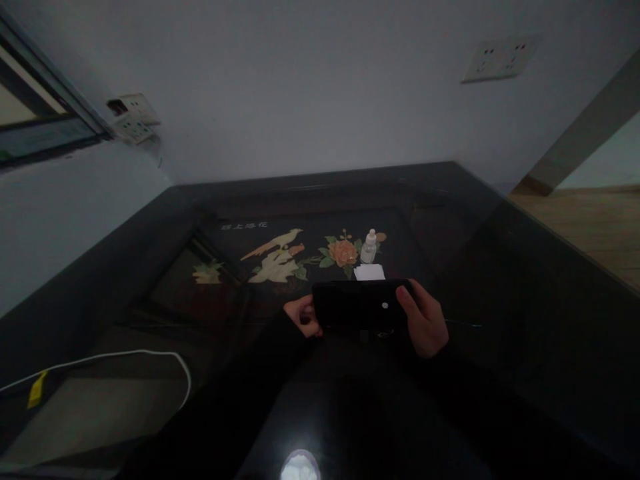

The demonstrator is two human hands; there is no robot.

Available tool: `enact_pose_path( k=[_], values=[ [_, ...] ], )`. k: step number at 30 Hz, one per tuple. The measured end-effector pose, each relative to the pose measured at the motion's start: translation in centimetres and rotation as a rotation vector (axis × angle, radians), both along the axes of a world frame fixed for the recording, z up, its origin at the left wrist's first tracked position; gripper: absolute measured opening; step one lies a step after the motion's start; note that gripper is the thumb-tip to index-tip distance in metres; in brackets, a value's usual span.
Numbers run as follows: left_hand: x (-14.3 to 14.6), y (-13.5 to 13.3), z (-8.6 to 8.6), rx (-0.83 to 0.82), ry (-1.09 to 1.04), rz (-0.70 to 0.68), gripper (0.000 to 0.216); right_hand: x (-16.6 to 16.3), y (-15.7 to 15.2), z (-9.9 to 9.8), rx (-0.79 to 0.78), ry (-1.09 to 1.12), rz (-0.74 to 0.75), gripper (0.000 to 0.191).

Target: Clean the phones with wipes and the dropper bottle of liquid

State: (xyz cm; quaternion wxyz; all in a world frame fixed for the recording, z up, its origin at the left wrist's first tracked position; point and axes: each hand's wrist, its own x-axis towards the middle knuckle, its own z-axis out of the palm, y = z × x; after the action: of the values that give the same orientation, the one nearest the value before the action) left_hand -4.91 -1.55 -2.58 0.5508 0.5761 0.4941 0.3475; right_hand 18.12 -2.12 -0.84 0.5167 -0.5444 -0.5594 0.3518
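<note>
A dark smartphone (353,305) is held sideways between both hands above a glossy black table (430,187). Its screen is dark except for a small round striped mark toward the right end. My left hand (304,315) is closed on the phone's left end. At the other end my right hand (426,319) grips it, the thumb lying over the front. Just beyond the phone's upper edge lies a small stack of white paper (369,272), partly hidden by the phone. Behind the paper a small clear bottle with a white cap (369,247) stands upright.
The tabletop carries a picture of birds and flowers (343,253). A white cable (125,352) with a yellow tag (37,391) runs at the lower left. Wall sockets (501,58) are at the upper right, with more sockets (134,119) by the window at the left.
</note>
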Motion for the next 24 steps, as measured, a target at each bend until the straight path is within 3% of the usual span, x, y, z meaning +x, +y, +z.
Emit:
enact_pose_path(
  k=[9, 13, 24],
  values=[
    [0.1, -0.1, 0.2, 0.078, -0.008, -0.011, 0.024, 0.1, 0.0, -0.2, -0.025, 0.133, -0.082, 0.029],
    [-0.1, -0.1, 0.1, 0.097, -0.014, -0.041, 0.027, 0.3, 0.3, -1.0, -0.085, 0.277, -0.037, 0.027],
    [-0.6, 0.2, -0.5, -0.005, -0.129, -0.072, 0.03, -0.1, 0.7, -0.8, -0.208, 0.444, -0.056, 0.032]
  ],
)
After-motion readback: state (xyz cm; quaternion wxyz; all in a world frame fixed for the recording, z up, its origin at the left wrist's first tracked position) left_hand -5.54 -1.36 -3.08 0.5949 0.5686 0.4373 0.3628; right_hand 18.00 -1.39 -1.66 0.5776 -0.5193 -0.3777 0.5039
